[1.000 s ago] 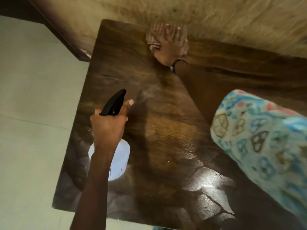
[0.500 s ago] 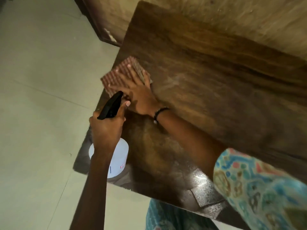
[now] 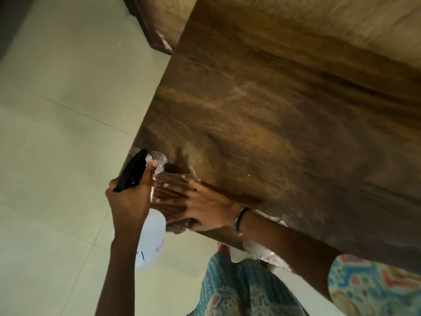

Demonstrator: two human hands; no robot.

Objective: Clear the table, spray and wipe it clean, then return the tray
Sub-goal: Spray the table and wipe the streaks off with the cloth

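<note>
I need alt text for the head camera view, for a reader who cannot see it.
A person's right hand presses a brown checked cloth flat on the near left corner of a dark wooden table. The left hand grips a white plastic spray bottle by its black trigger head, above pale floor tiles.

Dark brown wood-grain table [image 3: 284,115]; white spray bottle [image 3: 149,245], black nozzle; brown ribbed cloth [image 3: 173,179]; pale floor [image 3: 57,133].
</note>
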